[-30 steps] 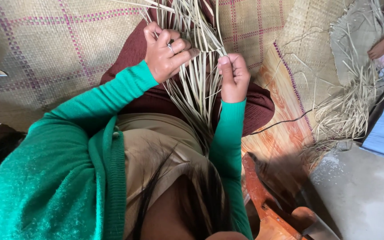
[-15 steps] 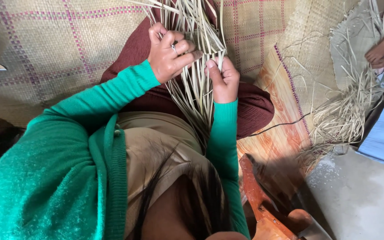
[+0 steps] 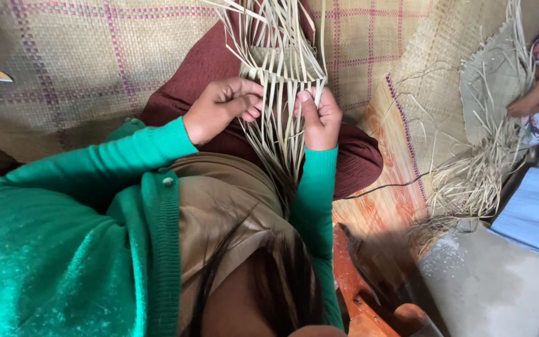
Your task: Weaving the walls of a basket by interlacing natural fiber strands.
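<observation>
A partly woven piece of pale straw strips [image 3: 285,65] lies over my lap, its loose ends fanning out at the top and trailing down between my arms. My left hand [image 3: 223,106], in a green sleeve, pinches strips at the left edge of the weave. On the right side, my right hand [image 3: 320,115] grips other strips, thumb up against them. Both hands sit close together just below the woven section. A maroon cloth [image 3: 213,68] covers my legs beneath the work.
A large woven mat [image 3: 63,56] with purple lines covers the floor. At the right, another person's hand [image 3: 525,103] rests on a second woven piece with a pile of loose straw [image 3: 469,181]. A blue sheet [image 3: 531,212] and grey floor lie at lower right.
Both hands have dropped lower on the strips and drawn closer together. The view has shifted, so the weave now sits nearer the middle of the picture.
</observation>
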